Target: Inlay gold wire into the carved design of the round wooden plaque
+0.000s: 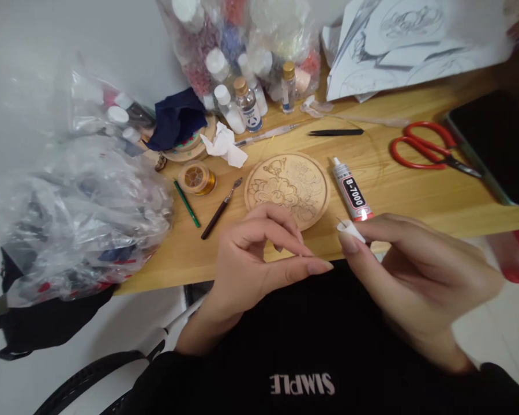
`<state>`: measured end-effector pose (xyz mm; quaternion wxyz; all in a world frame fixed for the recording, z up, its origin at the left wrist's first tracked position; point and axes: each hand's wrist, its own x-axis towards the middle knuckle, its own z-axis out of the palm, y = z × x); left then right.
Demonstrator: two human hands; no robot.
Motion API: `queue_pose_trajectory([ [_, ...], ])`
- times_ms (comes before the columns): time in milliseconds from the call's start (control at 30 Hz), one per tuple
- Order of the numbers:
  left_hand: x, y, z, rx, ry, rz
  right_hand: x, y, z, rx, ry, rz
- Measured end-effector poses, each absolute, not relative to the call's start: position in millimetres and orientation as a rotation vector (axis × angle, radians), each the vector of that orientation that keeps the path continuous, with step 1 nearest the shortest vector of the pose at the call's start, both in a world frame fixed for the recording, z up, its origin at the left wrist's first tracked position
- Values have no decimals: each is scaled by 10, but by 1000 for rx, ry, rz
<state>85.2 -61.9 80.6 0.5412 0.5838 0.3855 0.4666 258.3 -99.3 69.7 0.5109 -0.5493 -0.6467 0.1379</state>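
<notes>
My right hand (419, 271) pinches a small white cap (349, 230) between thumb and forefinger; a thin pin sticks out of it. Beside it my left hand (268, 253) has thumb and forefinger closed at the tips, and whatever is between them is too small to make out. Just beyond the hands lies a round wooden plaque (288, 187) with a floral line pattern, part of it in gold-coloured outline. A B-7000 glue tube (351, 190) lies to its right, nozzle bare and pointing away from me.
Around the plaque are a spool of gold wire (198, 177), a dark-handled spatula (218, 218), a green pencil (185, 203), black tweezers (335, 132), crumpled tissue (225, 144) and red-handled scissors (424, 147). Small bottles (247, 104), plastic bags (82, 213), drawings (393, 52) and a phone (497, 144) surround them.
</notes>
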Motion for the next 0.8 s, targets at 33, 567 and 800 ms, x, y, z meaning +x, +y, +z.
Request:
queue_pose_trajectory([
  [33, 852, -621, 810, 1390, 917, 1109, 2581, -996, 694, -1328, -1556, 333],
  [567, 829, -685, 805, 1301, 853, 1080, 2498, -1023, 726, -1277, -1536, 328],
  [800, 836, -754, 841, 1305, 859, 1118, 2498, -1059, 720, -1244, -1528, 342],
])
